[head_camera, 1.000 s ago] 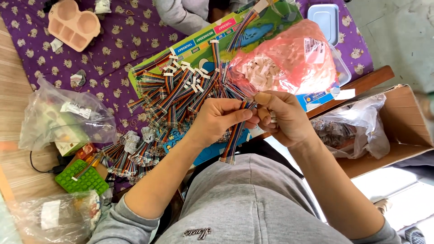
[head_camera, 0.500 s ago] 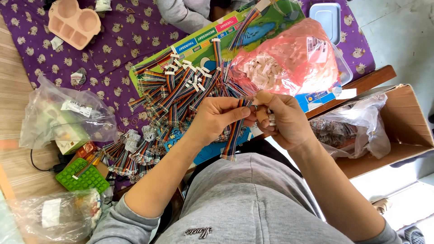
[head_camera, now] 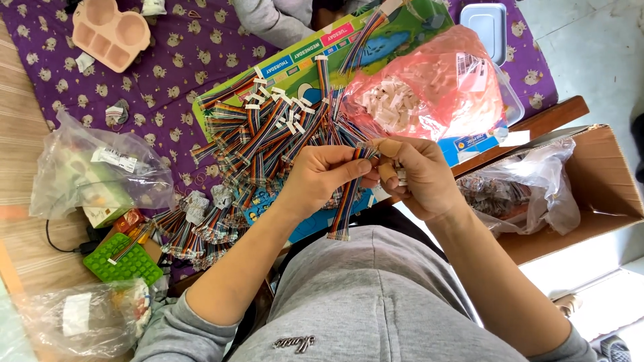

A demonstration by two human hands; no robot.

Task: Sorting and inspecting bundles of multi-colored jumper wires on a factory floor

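both hands are pinching one ribbon cable [head_camera: 349, 201] over the lap: left hand [head_camera: 320, 175] gripping its upper end, right hand [head_camera: 417, 175] clenching around a small white connector [head_camera: 400, 175] (barely showing). seating it probably needs careful lining-up. cable pile [head_camera: 268, 134] is lying just beyond.

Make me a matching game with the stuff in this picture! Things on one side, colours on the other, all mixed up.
Things:
1. plastic bag of small white connectors
2. divided tray
3. bumpy mat
4. cloth with little animal prints

Colours:
A. green
B. purple
C. pink-red
D. peach

Pairs: 1-C, 2-D, 3-A, 4-B
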